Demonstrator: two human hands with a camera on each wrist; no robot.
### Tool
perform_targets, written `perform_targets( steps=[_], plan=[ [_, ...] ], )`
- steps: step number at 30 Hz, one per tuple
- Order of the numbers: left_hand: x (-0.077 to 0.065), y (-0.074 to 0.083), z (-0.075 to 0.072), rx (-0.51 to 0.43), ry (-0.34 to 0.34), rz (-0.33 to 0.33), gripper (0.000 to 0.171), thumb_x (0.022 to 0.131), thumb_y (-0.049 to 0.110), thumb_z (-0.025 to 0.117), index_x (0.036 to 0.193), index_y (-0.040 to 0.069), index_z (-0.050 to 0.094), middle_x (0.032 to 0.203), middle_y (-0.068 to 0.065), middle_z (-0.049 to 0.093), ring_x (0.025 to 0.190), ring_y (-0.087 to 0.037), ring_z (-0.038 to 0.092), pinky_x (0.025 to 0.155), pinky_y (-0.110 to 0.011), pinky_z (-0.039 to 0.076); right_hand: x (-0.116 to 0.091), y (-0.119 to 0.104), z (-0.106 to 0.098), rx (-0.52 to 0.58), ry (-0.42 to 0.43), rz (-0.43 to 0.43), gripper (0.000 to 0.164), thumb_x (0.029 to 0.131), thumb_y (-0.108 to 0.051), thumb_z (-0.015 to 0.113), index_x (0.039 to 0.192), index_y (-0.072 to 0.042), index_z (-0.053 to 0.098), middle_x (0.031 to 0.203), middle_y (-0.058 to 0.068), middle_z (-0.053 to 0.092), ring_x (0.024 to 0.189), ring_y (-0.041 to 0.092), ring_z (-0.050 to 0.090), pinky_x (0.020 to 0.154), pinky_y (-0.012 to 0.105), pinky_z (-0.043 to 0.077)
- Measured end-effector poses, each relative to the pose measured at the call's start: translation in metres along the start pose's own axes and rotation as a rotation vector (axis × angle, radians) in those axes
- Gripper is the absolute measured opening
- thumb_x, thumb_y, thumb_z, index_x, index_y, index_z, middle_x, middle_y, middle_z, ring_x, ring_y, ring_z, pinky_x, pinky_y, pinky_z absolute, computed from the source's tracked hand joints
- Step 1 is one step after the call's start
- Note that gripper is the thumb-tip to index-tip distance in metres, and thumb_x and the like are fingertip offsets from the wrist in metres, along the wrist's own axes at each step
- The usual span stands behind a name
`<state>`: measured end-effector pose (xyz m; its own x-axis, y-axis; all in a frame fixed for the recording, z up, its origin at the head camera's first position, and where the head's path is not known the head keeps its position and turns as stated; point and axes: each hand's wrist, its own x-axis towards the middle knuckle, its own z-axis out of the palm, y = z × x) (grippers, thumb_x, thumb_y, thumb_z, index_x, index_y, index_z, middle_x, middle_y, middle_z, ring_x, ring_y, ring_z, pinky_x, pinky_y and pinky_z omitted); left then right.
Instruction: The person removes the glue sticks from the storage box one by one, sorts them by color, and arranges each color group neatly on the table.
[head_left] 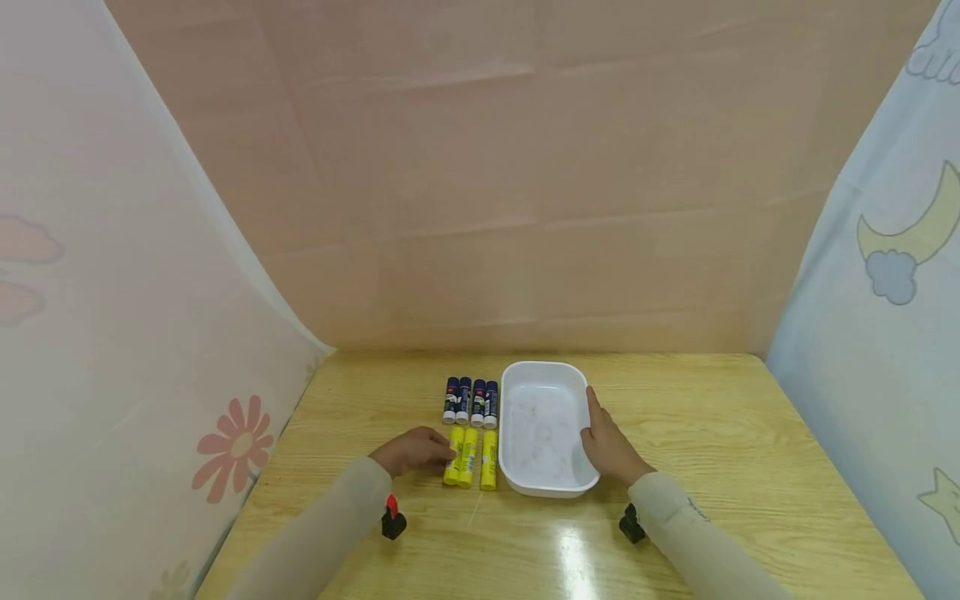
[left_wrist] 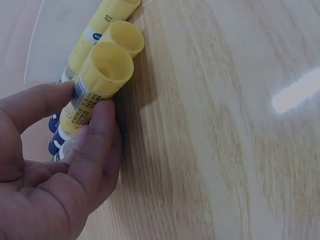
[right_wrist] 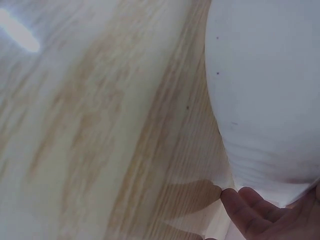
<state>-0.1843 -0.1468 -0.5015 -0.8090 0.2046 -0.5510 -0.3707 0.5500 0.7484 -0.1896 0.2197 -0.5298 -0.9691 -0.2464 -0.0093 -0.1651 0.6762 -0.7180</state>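
Three yellow glue sticks lie side by side on the table, left of a white plastic tub [head_left: 545,490]. My left hand [head_left: 416,451] pinches the leftmost yellow glue stick [left_wrist: 82,102] between thumb and fingers. Against it lies the middle yellow glue stick [head_left: 468,458]; a small gap separates that from the right yellow glue stick [head_left: 489,461], beside the tub. At the tub's right side, my right hand [head_left: 611,444] holds the wall, thumb over the rim and fingers along the outside. In the right wrist view, fingertips [right_wrist: 231,196] show low by the tub's outer wall.
Several dark blue glue sticks [head_left: 478,403] with white ends stand in a row behind the yellow ones. Small black objects [head_left: 393,523] show by each wrist. Patterned cloth hangs on both sides, and a plain tan sheet [head_left: 525,183] backs the wooden table [head_left: 480,550].
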Motion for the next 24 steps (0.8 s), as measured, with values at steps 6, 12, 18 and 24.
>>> perform_targets(
  steps=[6,12,18,24],
  plan=[
    [-0.001,0.003,0.004,0.030,0.011,0.006,0.040,0.087,0.026,0.074,0.114,0.001,0.060,0.103,-0.007,0.063,0.091,-0.020,0.063,0.092,-0.044,0.050,-0.001,-0.001,-0.001,0.000,0.008,0.004,0.067,0.100,-0.007,0.035,0.154,0.000,-0.005,0.150,0.037,0.018,0.135,0.051,0.027,0.107,0.061,0.029],
    [0.001,0.006,0.008,0.075,0.036,-0.011,0.035,0.086,0.024,0.075,0.110,0.002,0.062,0.101,-0.006,0.063,0.090,-0.020,0.061,0.091,-0.043,0.049,-0.002,-0.001,0.000,-0.012,0.004,0.007,0.067,0.100,-0.007,0.036,0.154,0.000,-0.005,0.149,0.038,0.020,0.134,0.051,0.030,0.105,0.061,0.033],
    [0.002,0.009,0.012,0.119,0.065,-0.008,0.031,0.086,0.023,0.075,0.107,0.003,0.064,0.099,-0.005,0.063,0.089,-0.019,0.060,0.087,-0.041,0.051,-0.001,-0.003,0.000,0.007,0.001,0.014,0.068,0.101,-0.007,0.036,0.154,-0.001,-0.005,0.149,0.038,0.019,0.134,0.051,0.029,0.105,0.061,0.032],
    [0.004,0.010,0.015,0.120,0.065,0.013,0.035,0.085,0.023,0.076,0.108,0.002,0.062,0.101,-0.007,0.062,0.089,-0.019,0.060,0.086,-0.041,0.052,-0.001,-0.003,0.000,-0.008,0.001,0.017,0.067,0.100,-0.006,0.036,0.154,0.000,-0.005,0.149,0.039,0.019,0.135,0.051,0.029,0.105,0.061,0.033]
  ],
)
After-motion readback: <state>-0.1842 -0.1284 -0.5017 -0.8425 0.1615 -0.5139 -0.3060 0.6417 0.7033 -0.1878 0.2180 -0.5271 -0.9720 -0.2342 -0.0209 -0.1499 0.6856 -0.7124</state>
